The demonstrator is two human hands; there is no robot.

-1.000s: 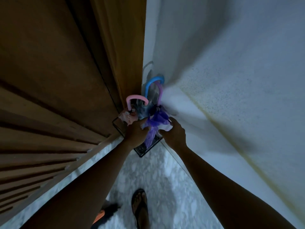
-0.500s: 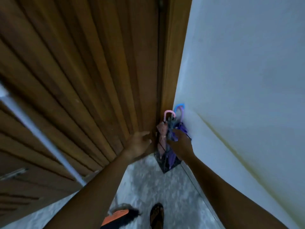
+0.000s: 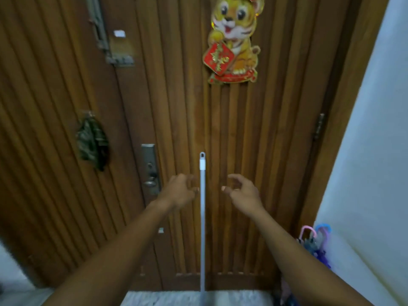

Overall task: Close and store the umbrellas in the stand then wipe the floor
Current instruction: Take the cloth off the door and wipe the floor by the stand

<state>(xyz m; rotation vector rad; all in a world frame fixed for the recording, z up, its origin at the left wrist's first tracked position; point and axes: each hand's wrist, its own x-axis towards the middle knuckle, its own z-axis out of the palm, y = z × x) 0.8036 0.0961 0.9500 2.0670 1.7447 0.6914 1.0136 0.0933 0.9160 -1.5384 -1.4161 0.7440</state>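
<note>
A pale grey mop handle [image 3: 202,217] leans upright against the wooden door, its cap at about my hand height. My left hand [image 3: 178,192] hovers just left of the handle with fingers loosely curled, holding nothing. My right hand [image 3: 241,193] hovers just right of it, fingers also loosely curled and empty. Neither hand touches the handle. Folded umbrellas [image 3: 315,241] with pink and blue hooked handles stand in the corner at the lower right, partly hidden behind my right forearm; the stand itself is out of sight.
The ribbed wooden door [image 3: 242,129] fills the view, with a tiger decoration [image 3: 234,38], a lock plate and knob [image 3: 151,171], and a dark hanging pouch [image 3: 92,142]. A white wall [image 3: 371,173] runs along the right. Speckled floor [image 3: 176,299] shows at the bottom.
My hands have left the umbrellas in the corner and now flank the mop handle. The view has swung up and left from the corner to face the door.
</note>
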